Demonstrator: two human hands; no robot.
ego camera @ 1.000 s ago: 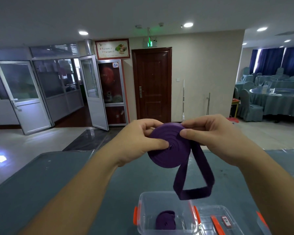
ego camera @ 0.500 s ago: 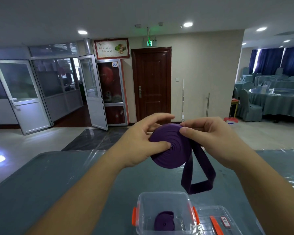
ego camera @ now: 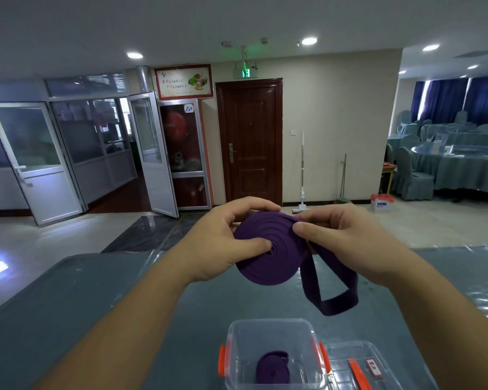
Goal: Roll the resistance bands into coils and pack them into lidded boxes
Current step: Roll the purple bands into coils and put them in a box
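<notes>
Clear box (ego camera: 271,333) holding purple coil (ego camera: 272,367), seemingly lidless, both hands' fingers (ego camera: 254,244) clamped on band (ego camera: 271,249).

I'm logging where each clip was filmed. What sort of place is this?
Probably a restaurant or hotel banquet hall. Round tables with cloths and covered chairs fill the right side, a food poster hangs on the wall, and an exit sign glows above a wooden door.

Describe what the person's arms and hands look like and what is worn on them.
Both forearms are bare up to the frame edge, with no sleeves showing. The left hand and right hand wear no gloves, and no rings, watch or wristband can be seen. The thumbnails look short and unpainted.
</notes>
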